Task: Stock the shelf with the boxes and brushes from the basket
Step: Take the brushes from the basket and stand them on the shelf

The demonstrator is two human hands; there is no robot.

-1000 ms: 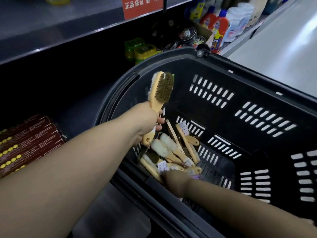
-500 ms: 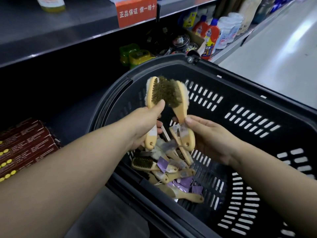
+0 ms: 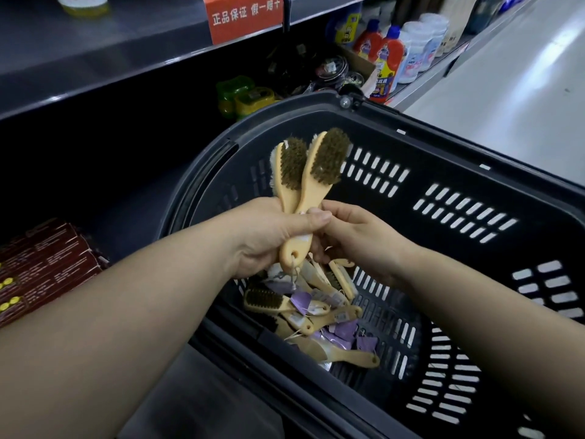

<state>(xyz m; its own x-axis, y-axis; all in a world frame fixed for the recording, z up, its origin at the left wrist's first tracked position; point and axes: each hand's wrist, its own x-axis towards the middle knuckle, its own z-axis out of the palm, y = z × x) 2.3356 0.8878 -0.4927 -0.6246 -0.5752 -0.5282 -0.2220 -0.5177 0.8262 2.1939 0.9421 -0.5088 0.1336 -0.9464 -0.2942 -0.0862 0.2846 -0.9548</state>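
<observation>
Loose brushes (image 3: 304, 308) lie heaped on the floor of the basket (image 3: 443, 134), handles pointing every way. Above them your left hand (image 3: 269, 236) curls fingers and thumb round the handles of two brushes (image 3: 311, 185) held side by side. Their long axes run up and away from you, heads tilted slightly right. Your right hand (image 3: 364, 239) meets the handles; its fingertips are hidden, so you cannot tell its grip. Beyond, dark red boxes (image 3: 41, 267) lie on the shelf (image 3: 95, 77).
</observation>
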